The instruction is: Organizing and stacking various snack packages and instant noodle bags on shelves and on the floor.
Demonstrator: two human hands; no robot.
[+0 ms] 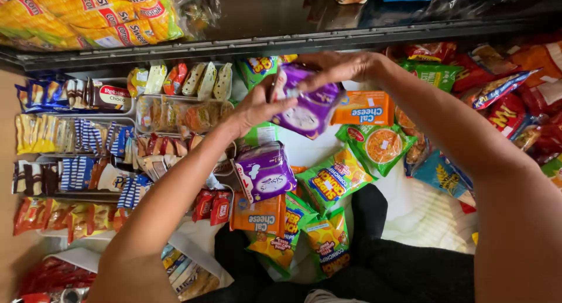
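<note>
Both hands meet on one purple snack packet (307,107), held up above the heap of loose snacks. Left hand (257,107) closes on its lower left edge from below, thumb over the front, while the right hand (336,66) pinches the top edge from above. Held at two opposite edges like this, the soft packet stays flat and face-up rather than folding.

Directly below it a second purple packet (264,173) rests on the pile, tilted, among green chip bags (333,180), orange cracker packs (363,108) and a green noodle pack (377,146), all lying loose and overlapping on a white cloth (421,212).

To the left, clear plastic trays (181,117) hold small items sorted by kind: wrapped sweets in one, blue-and-white striped bars (88,136) in another, yellow packs (38,133) beside them, so each sort stays together and easy to see. Red sachets (44,215) sit lower down. A dark shelf edge (281,40) runs across the top, carrying yellow bags (88,13). More red and green bags (503,98) pile up at the far right.
</note>
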